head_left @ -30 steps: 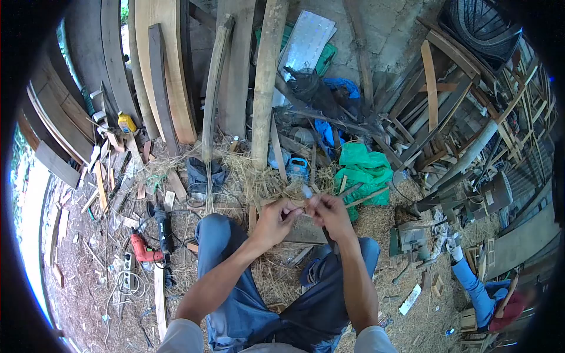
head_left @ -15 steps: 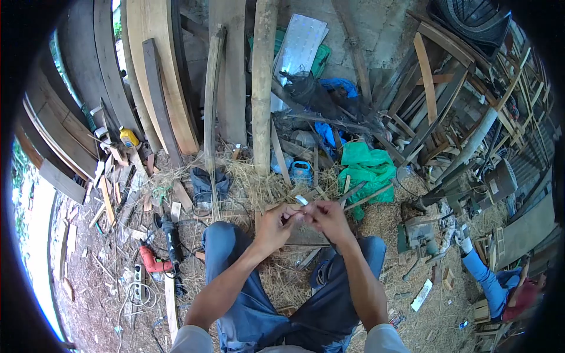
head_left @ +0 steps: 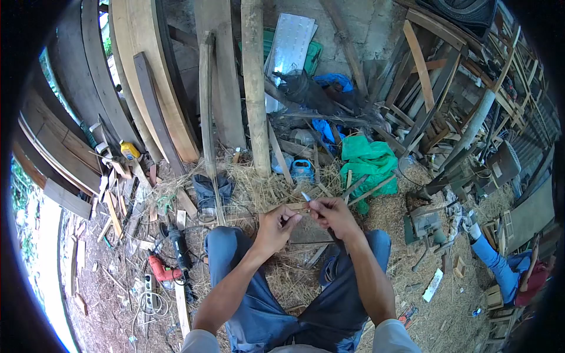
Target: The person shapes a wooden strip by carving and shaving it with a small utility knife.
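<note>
Both hands are up in front of my knees. In my right hand (head_left: 332, 216) is a knife, its fingers closed around it; the bright blade (head_left: 305, 196) points up and away, and a dark handle end shows under the wrist. My left hand (head_left: 276, 227) is closed in a pinch on a thin wood strip (head_left: 298, 206), which reaches toward the right hand. The blade tip is close to the strip; I cannot tell whether they touch. Below the hands, between my knees, lies a flat board (head_left: 306, 235) among shavings.
A red drill (head_left: 163, 269) and a dark angle grinder (head_left: 176, 247) lie left of my knee, near a power strip (head_left: 151, 294). A green sack (head_left: 368, 165) and blue jug (head_left: 302, 170) stand ahead. A bench vise (head_left: 426, 226) and another person (head_left: 518, 279) are right.
My hands have drawn slightly apart, and more of the strip shows between them. The right hand has shifted right and the blade has turned more upright. The whole view has shifted slightly.
</note>
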### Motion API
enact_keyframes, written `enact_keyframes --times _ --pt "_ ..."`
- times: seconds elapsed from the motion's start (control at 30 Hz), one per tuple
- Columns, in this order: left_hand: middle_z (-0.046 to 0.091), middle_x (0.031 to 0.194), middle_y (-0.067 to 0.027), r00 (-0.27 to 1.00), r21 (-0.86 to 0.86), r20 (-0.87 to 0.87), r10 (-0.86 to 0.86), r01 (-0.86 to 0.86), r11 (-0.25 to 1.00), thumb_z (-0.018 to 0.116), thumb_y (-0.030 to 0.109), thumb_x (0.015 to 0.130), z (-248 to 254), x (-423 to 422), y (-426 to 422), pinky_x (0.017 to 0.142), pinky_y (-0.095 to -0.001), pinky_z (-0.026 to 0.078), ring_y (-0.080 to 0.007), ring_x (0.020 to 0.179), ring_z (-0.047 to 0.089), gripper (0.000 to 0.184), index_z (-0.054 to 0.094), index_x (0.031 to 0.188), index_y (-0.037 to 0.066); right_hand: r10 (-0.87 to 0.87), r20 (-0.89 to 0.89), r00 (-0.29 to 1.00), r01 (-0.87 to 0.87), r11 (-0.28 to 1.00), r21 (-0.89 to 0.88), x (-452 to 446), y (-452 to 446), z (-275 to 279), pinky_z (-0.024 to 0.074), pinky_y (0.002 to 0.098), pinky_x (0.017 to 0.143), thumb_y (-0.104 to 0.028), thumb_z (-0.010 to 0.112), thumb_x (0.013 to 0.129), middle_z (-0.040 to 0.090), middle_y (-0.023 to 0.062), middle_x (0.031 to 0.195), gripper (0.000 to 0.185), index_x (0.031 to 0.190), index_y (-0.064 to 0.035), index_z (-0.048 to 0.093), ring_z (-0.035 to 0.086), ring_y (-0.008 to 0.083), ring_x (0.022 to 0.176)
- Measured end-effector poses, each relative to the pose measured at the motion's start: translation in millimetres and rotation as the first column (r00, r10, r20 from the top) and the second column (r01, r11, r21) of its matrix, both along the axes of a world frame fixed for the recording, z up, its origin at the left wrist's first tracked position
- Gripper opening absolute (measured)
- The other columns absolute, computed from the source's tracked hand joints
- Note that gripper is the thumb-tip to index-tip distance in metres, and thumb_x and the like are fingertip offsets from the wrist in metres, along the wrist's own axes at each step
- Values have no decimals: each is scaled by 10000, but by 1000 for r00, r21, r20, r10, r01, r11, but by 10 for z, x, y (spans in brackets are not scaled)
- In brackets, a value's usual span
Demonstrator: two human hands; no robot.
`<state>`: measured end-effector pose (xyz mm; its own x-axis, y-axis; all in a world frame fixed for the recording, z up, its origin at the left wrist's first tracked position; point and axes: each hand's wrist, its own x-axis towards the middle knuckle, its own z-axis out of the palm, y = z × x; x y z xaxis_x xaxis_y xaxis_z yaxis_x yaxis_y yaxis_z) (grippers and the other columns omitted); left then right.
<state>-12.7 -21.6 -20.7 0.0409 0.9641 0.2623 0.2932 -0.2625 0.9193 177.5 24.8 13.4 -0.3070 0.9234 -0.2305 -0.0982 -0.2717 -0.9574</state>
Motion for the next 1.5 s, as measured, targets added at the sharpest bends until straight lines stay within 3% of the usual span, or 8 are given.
enact_keyframes --times 0.57,0.6,0.9,0.97,1.23,1.27,1.4,1.5 --pt "532 589 -17 995 -24 102 -7 10 1000 679 90 834 -159 -5 -15 498 -253 369 -66 535 448 119 602 794 9 -92 176 980 69 989 133 92 116 -167 323 211 416 -212 600 894 560 -19 654 197 898 -25 662 436 51 479" --pt "531 589 -16 988 -94 156 -5 19 995 683 95 833 -101 -6 -39 501 -251 369 -65 539 450 126 601 793 9 -166 -31 986 168 982 84 167 231 -156 319 209 414 -211 612 887 572 -17 661 186 886 -31 659 437 46 480" --pt "555 621 -1 996 -113 71 -48 56 992 648 126 873 -5 -34 -55 515 -238 371 -50 568 468 137 594 819 11 -154 60 986 150 987 57 322 301 -267 272 191 411 -251 615 895 573 -13 699 235 900 -18 647 404 22 485" --pt "561 631 0 993 -151 113 -41 58 987 638 128 881 29 -45 -53 519 -238 373 -50 571 470 138 593 823 12 -273 -189 943 289 956 58 484 417 -226 269 195 409 -262 594 910 566 -12 689 248 909 -19 642 405 31 479" --pt "514 634 14 974 -188 222 37 5 982 566 120 929 82 -102 26 555 -235 374 -43 596 458 130 564 855 13 -378 14 926 334 835 438 183 192 -193 305 190 446 -271 463 982 562 6 654 310 1073 6 570 388 27 508" --pt "514 634 14 975 -185 219 41 0 983 566 120 929 94 -100 27 555 -235 374 -43 596 458 130 564 855 13 -372 95 923 287 833 473 191 176 -198 418 252 568 -194 465 978 562 12 619 233 1051 14 541 561 109 618" --pt "505 635 17 976 -130 206 72 -46 990 559 124 934 108 -85 35 542 -229 359 -38 586 439 144 549 837 17 -365 353 861 42 743 668 219 192 -219 402 244 528 -130 456 968 621 39 706 163 907 -4 541 541 86 597" --pt "500 628 18 976 -134 199 84 -58 989 565 118 929 127 -67 29 523 -229 353 -36 574 431 141 546 832 17 -159 47 986 117 870 479 87 84 -100 339 195 486 -166 475 971 602 25 695 179 929 -11 554 445 41 558"
